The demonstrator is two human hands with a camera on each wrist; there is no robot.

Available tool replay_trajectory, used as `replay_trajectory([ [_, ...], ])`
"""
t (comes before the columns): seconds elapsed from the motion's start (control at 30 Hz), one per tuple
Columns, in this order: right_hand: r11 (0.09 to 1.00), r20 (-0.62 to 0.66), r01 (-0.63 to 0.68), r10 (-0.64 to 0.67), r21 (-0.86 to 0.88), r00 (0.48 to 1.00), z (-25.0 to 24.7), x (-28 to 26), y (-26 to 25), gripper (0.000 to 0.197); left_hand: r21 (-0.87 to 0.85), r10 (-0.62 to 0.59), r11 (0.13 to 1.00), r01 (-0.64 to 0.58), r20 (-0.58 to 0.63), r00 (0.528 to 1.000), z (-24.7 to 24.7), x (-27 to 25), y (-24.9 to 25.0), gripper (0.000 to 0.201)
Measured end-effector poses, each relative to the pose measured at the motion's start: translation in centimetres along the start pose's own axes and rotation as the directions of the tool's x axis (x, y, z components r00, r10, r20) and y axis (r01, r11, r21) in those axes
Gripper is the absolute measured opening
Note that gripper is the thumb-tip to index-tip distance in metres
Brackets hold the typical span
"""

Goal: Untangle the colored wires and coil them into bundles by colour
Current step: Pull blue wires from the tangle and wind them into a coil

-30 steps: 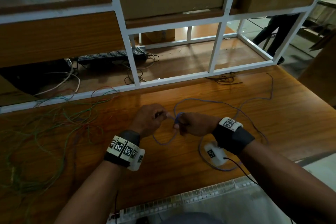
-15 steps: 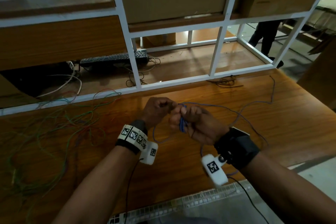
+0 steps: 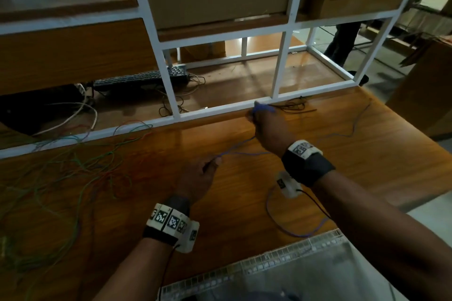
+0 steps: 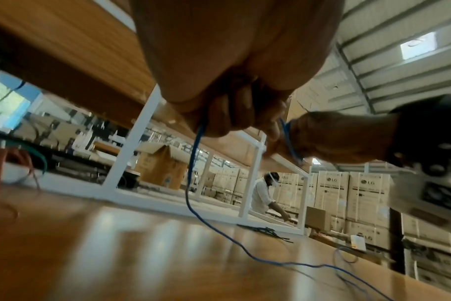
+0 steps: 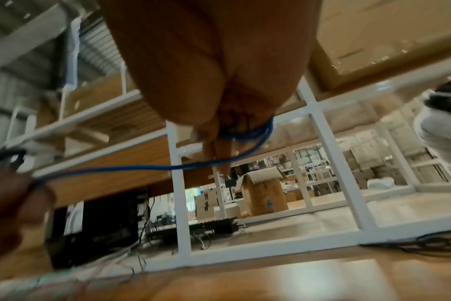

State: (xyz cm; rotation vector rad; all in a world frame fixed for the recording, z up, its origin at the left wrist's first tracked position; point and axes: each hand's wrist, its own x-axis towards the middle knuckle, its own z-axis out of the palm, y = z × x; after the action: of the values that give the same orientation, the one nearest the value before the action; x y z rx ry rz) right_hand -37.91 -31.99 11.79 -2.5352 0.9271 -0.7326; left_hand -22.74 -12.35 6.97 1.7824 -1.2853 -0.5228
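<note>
Blue wire [image 3: 241, 153] runs taut between both hands above the wooden desk [image 3: 244, 203]. Right hand [image 3: 267, 129] is raised toward the far desk edge, near the white frame [image 3: 176, 115] — several turns of the blue wire are wound around its fingers [image 5: 220, 150], which are curled on the small coil; the right wrist view shows the loops plainly. Left hand [image 3: 198, 176] sits lower and nearer the body, its fingers [image 4: 229, 120] clenched around the same wire; in the left wrist view the wire leaves the fist on both sides, one strand going across to the right hand, the other dropping to the desk.

Loose remainder of the blue wire lies on the desk: a slack loop near the front edge under the right forearm, and a long trailing run toward the far right corner.

Tangle of green and red wires [image 3: 63, 178] is spread over the left part of the desk, well apart from both hands — not coiled. A few strands hang over the frame's lower rail.

Small dark wire bundle [image 3: 293, 106] lies at the far edge, just beside the right hand. Behind the frame: black keyboard [image 3: 140, 78] with cables, cardboard boxes above. Both wrists carry marker-tagged bands. A standing person's legs [image 3: 342, 46] are visible at the far right.
</note>
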Motion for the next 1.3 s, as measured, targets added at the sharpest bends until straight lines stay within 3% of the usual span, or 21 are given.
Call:
replay_trajectory([
  [0.07,0.994,0.284,0.059,-0.033,-0.087,0.958,1.1,-1.1,0.6,0.017,0.103,0.057,0.993,-0.055,-0.023,0.998,-1.5,0.5,0.3,0.02],
  [0.17,0.978,0.59,0.18,-0.083,-0.108,0.803,1.5,-2.9,0.8,0.02,0.213,0.13,0.97,-0.118,-0.042,0.991,-4.0,1.6,0.5,0.019],
  [0.3,0.99,0.772,0.119,-0.136,0.079,0.62,1.2,-5.0,-1.6,0.025,0.301,0.257,0.925,-0.231,-0.051,0.965,-6.3,3.7,1.7,0.019],
  [0.37,0.985,0.788,0.034,-0.156,0.169,0.595,1.0,-5.6,-3.4,0.022,0.309,0.289,0.914,-0.264,-0.037,0.957,-6.6,4.7,2.8,0.017],
  [0.43,0.943,0.802,-0.159,-0.153,0.294,0.578,0.2,-6.1,-5.0,0.028,0.266,0.303,0.921,-0.285,-0.029,0.953,-6.6,5.8,3.7,0.011],
  [0.5,0.786,0.792,-0.362,-0.248,0.501,0.557,-0.5,-6.8,-5.9,0.032,0.141,0.26,0.957,-0.253,-0.031,0.965,-6.5,6.9,3.9,0.007],
  [0.57,0.529,0.732,-0.519,-0.366,0.672,0.575,-0.9,-7.3,-6.0,0.024,-0.032,0.181,0.982,-0.184,-0.077,0.98,-6.5,7.4,3.6,0.007],
  [0.63,0.234,0.673,-0.656,-0.473,0.718,0.568,-1.9,-7.1,-5.9,0.02,-0.15,0.173,0.97,-0.192,-0.132,0.976,-6.2,7.1,3.5,0.01],
  [0.67,0.145,0.649,-0.693,-0.525,0.706,0.551,-2.0,-6.9,-5.8,0.022,-0.19,0.178,0.96,-0.205,-0.149,0.973,-5.9,6.9,3.6,0.014],
  [0.77,0.093,0.603,-0.712,-0.614,0.696,0.51,-2.2,-6.1,-6.4,0.028,-0.3,0.152,0.934,-0.196,-0.163,0.975,-4.5,6.6,4.3,0.018],
  [0.83,0.007,0.562,-0.723,-0.635,0.69,0.53,-2.0,-6.0,-7.0,0.025,-0.329,0.124,0.928,-0.175,-0.17,0.978,-3.9,6.7,4.3,0.014],
  [0.87,-0.07,0.531,-0.721,-0.629,0.69,0.568,-1.9,-5.8,-7.2,0.023,-0.338,0.108,0.928,-0.156,-0.158,0.982,-3.8,6.6,4.3,0.012],
  [0.97,-0.338,0.421,-0.635,-0.525,0.694,0.74,-2.1,-4.5,-7.1,0.023,-0.361,-0.023,0.933,0.0,-0.062,0.998,-3.2,5.6,3.8,0.012],
  [1.07,-0.496,0.333,-0.429,-0.273,0.755,0.902,-2.2,-2.7,-6.9,0.028,-0.315,-0.062,0.949,0.031,-0.089,0.994,-0.6,4.0,3.1,0.014],
  [1.13,-0.453,0.295,-0.298,-0.08,0.84,0.952,-1.7,-1.5,-6.3,0.039,-0.375,-0.069,0.926,0.036,-0.076,0.995,1.4,3.0,3.0,0.021],
  [1.17,-0.354,0.261,-0.242,0.005,0.903,0.965,-1.1,-1.1,-5.7,0.04,-0.41,-0.088,0.91,0.061,-0.047,0.995,2.1,2.6,2.8,0.023],
  [1.23,0.058,0.123,-0.133,0.144,0.989,0.982,0.5,-0.8,-4.4,0.034,-0.419,-0.121,0.901,0.115,0.014,0.993,3.3,1.9,2.6,0.017],
  [1.3,0.541,-0.088,-0.03,0.192,0.84,0.978,2.3,-1.0,-3.1,0.029,-0.388,-0.133,0.909,0.153,0.079,0.988,3.8,1.3,2.5,0.011],
])
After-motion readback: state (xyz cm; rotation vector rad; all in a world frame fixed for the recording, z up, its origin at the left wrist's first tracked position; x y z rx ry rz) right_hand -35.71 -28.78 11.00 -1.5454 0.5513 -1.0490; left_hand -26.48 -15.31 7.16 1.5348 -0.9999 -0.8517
